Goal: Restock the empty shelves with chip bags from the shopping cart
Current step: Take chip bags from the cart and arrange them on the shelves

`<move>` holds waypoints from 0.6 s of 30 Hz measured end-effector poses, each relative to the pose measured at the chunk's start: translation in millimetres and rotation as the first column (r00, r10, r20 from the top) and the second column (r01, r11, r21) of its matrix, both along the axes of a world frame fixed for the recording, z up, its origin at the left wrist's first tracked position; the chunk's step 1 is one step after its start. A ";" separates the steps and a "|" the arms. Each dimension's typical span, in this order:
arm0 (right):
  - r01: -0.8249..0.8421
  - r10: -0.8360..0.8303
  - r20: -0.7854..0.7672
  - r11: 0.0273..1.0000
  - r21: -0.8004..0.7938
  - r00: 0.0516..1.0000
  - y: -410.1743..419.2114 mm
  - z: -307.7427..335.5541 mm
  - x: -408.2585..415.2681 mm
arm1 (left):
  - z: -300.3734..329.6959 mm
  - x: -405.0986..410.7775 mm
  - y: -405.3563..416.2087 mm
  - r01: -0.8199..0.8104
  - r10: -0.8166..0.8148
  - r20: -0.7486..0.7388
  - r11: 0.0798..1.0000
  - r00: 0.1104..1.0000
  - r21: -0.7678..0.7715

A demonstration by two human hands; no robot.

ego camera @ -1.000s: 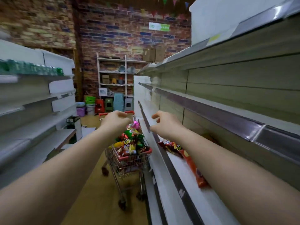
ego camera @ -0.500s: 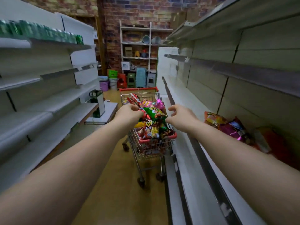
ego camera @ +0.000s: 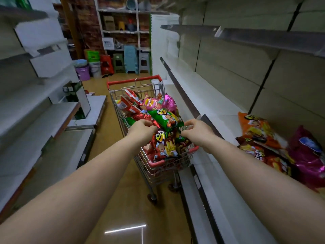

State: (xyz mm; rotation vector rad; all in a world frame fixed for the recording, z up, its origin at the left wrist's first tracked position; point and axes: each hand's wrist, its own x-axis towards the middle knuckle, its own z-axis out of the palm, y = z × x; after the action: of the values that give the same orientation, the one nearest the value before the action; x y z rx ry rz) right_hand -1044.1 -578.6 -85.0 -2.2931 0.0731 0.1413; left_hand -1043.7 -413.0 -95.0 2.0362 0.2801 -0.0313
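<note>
Chip bags [ego camera: 163,138] fill the shopping cart [ego camera: 168,163] beside the right-hand shelf [ego camera: 219,124], where a few already lie; picking is in hand; left hand [ego camera: 142,128] and right hand [ego camera: 195,131] curl onto the green bag [ego camera: 166,119], grip unconfirmed; next, lift and carry it to the shelf.

We see both hands over the shopping cart [ego camera: 154,165], which is heaped with chip bags. Left hand [ego camera: 141,129] fingers curl onto a red bag [ego camera: 143,118]; right hand [ego camera: 197,132] sits at the green bag [ego camera: 166,119], grip unclear. Right shelf [ego camera: 216,131] carries an orange bag [ego camera: 255,131] and a magenta bag [ego camera: 309,155].
</note>
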 end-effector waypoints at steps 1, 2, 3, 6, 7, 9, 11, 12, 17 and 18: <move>0.012 -0.012 -0.015 1.000 0.003 1.000 -0.4 -6.5 11.9 | -6.8 12.7 0.0 0.010 -0.010 -0.021 1.000 1.000 -0.011; 0.023 -0.023 -0.028 1.000 0.008 0.999 -1.1 -12.6 23.3 | -13.9 24.3 -0.2 0.019 -0.020 -0.040 1.000 0.999 -0.025; 0.033 -0.033 -0.043 0.999 0.010 0.999 -2.0 -18.9 37.2 | -21.8 38.7 -1.3 0.028 -0.030 -0.059 0.999 0.998 -0.038; 0.048 -0.048 -0.072 0.999 0.002 0.996 -4.4 -33.3 77.4 | -40.5 73.4 -4.9 0.028 -0.035 -0.107 0.998 0.994 -0.062; 0.048 -0.048 -0.075 0.999 0.001 0.996 -5.6 -38.0 93.9 | -46.2 86.5 -6.1 0.026 -0.034 -0.117 0.997 0.993 -0.066; 0.038 -0.038 -0.076 0.999 -0.001 0.996 -7.7 -46.3 129.7 | -55.6 116.3 -8.2 0.016 -0.025 -0.129 0.997 0.991 -0.074; 0.007 -0.007 -0.096 1.000 -0.001 0.995 -9.6 -55.1 168.7 | -63.7 150.9 -8.9 -0.014 0.002 -0.137 0.996 0.991 -0.085; -0.011 0.011 -0.115 1.000 -0.001 0.993 -10.6 -59.1 188.3 | -68.0 168.4 -9.0 -0.033 0.020 -0.145 0.996 0.989 -0.084; -0.041 0.041 -0.154 0.999 -0.002 0.987 -9.3 -87.6 280.1 | -100.5 243.0 -15.4 -0.086 0.068 -0.229 0.994 0.971 -0.070; -0.035 0.033 -0.162 0.999 -0.005 0.986 -8.5 -94.2 294.3 | -108.5 254.3 -17.0 -0.098 0.076 -0.254 0.992 0.964 -0.076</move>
State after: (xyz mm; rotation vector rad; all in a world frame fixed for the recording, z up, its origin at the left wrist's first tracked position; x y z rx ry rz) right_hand -749.8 -587.0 -179.2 -2.2878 0.1182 0.3455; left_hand -789.4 -430.0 -203.4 1.9301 0.5183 -0.2446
